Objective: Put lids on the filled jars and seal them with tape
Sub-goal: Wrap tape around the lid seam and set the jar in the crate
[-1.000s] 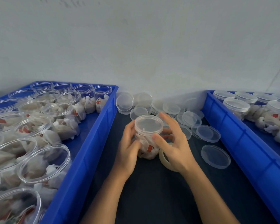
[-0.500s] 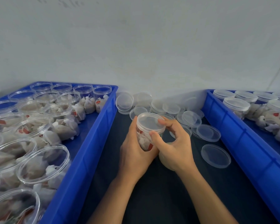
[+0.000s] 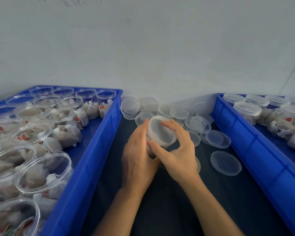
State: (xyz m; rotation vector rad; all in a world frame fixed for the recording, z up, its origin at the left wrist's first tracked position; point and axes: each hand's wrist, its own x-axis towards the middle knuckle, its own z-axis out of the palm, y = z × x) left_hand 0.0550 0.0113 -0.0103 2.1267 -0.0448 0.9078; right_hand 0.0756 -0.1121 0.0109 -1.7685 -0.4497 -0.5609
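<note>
Both hands on a lidded jar between two blue trays

The left hand [image 3: 138,159] grips the jar [image 3: 160,133]; the right hand [image 3: 179,154] curls around its lid [image 3: 161,129], loose lids [image 3: 226,163] lying nearby.

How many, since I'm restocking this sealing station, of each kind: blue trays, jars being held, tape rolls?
Blue trays: 2 (left tray, right tray)
Held jar: 1, lid on
Tape roll: 1, partly hidden under the right wrist
Total: 4
</note>
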